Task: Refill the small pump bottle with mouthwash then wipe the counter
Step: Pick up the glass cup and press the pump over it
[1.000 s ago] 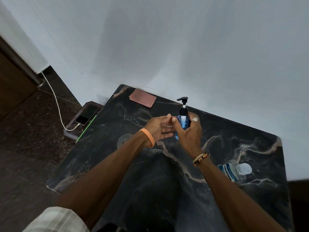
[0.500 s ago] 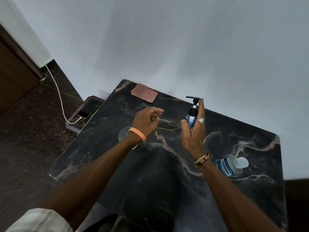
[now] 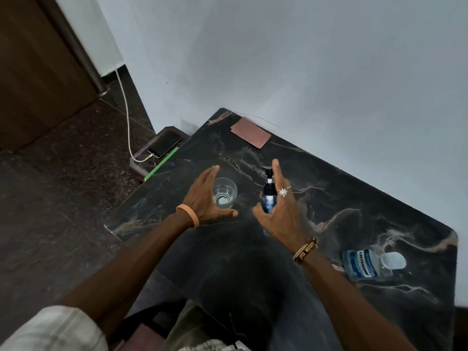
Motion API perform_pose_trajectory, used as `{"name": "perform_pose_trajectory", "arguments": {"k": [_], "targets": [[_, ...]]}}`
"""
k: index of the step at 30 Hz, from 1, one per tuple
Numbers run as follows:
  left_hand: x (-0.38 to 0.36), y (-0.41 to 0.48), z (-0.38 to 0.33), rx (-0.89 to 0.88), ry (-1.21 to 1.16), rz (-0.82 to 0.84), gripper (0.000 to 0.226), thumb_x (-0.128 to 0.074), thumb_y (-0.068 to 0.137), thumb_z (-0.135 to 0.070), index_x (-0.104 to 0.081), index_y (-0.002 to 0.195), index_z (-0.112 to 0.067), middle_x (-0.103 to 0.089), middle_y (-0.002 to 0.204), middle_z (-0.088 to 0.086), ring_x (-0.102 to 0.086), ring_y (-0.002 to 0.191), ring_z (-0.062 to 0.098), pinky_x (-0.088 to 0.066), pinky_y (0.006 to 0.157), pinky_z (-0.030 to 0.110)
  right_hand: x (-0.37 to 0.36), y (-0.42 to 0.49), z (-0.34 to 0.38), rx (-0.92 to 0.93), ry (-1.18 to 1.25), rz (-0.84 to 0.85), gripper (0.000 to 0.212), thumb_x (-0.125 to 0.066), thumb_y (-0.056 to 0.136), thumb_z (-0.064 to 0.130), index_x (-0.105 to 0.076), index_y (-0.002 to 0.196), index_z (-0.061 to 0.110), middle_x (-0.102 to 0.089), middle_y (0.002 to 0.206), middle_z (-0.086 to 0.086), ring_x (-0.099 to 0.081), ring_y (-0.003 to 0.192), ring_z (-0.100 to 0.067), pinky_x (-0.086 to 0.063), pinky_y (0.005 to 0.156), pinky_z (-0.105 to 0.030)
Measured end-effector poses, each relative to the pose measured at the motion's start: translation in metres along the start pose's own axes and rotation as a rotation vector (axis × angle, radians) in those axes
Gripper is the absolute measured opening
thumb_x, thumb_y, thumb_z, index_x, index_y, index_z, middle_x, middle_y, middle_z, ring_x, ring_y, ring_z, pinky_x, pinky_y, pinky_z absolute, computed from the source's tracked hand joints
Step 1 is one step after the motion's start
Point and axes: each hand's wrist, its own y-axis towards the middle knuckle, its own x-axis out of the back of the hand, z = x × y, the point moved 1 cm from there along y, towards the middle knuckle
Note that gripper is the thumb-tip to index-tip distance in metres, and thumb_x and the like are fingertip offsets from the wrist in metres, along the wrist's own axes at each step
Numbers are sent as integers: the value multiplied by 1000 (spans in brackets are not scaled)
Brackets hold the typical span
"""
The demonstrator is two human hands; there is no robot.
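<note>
The small blue pump bottle (image 3: 268, 198) with a black pump head stands near the middle of the black marble counter (image 3: 354, 198). My right hand (image 3: 281, 214) is beside it, with the index finger straight up along the pump and the thumb in front of the bottle's lower part, hiding its base. My left hand (image 3: 206, 196) is spread wide around a clear glass (image 3: 224, 192), thumb in front of it and fingers to its left. The mouthwash bottle (image 3: 364, 266) with a blue label and white cap is at the counter's right. A pink cloth (image 3: 250, 135) lies at the far edge.
A phone (image 3: 164, 144) on a white charging cable (image 3: 126, 117) lies on a low stand left of the counter, with a green strip (image 3: 162, 167) along the counter's left edge. A pale wall (image 3: 304, 59) runs behind the counter. Dark flooring lies to the left.
My left hand left the pump bottle, moved left and opened around the glass. My right hand's grip on the bottle has loosened, its fingers now straight. The view shifted left.
</note>
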Motion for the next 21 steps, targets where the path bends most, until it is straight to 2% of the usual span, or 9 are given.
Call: {"name": "perform_pose_trajectory", "arguments": {"k": [2,3,4,6,8,12,16,19,21], "targets": [[-9,-2,6,94,-60,33,128,-81,54,-62,-14,149,-10,-23,154,13,-25,140,29,-27,115,44,-13,0,6,19,-7,76,111,-78,72,17,-7,154,43,-35,150,0,-47,115,-2,-36,80,7],[-13,-2,6,128,-89,37,126,-83,55,-58,-14,149,-9,-25,153,13,-27,140,29,-28,114,42,-15,0,8,15,-26,98,110,-79,72,16,-10,153,42,-34,151,-2,-43,120,-4,-38,86,3],[-17,-2,8,162,-109,29,124,-84,56,-54,-15,148,-9,-27,152,13,-29,138,28,-30,114,40,-19,2,12,7,-54,123,108,-79,72,16,-12,152,41,-34,151,-4,-43,121,-6,-43,92,-5],[-22,-2,12,197,-110,12,119,-85,58,-49,-18,148,-7,-31,149,13,-33,136,27,-32,112,38,-27,4,17,-27,-117,201,104,-77,72,18,-14,152,41,-35,149,-5,-49,124,-17,-53,97,-33],[-26,-2,15,222,-109,-18,113,-85,60,-46,-23,146,-6,-36,146,13,-36,134,26,-32,111,34,-36,6,21,-28,-202,282,104,-73,71,23,-11,151,41,-42,145,-2,-52,123,-22,-50,99,-46],[-27,-2,17,275,-153,-72,108,-85,60,-45,-31,144,-7,-43,141,12,-40,131,25,-32,109,32,-53,9,26,-26,-376,354,106,-69,71,24,-3,152,42,-62,120,-3,-64,97,-23,-55,88,-42],[-26,-1,19,287,-158,-74,106,-84,58,-49,-36,143,-10,-47,138,10,-42,128,23,-36,108,32,-63,18,28,-55,-493,376,102,-68,75,19,-5,152,38,-62,113,-3,-65,93,-25,-55,81,-41],[-25,-2,20,296,-195,-110,104,-85,55,-48,-40,140,-11,-51,134,11,-47,123,24,-38,103,32,-67,24,32,-23,-578,435,91,-65,76,15,-13,147,36,-61,106,-2,-64,88,-26,-47,70,-38],[-22,-4,18,276,-214,-144,97,-85,53,-49,-47,134,-11,-56,127,12,-52,116,25,-42,99,35,-69,25,33,-12,-602,443,90,-63,77,15,-12,147,37,-61,109,-3,-64,89,-27,-47,72,-41]]}}
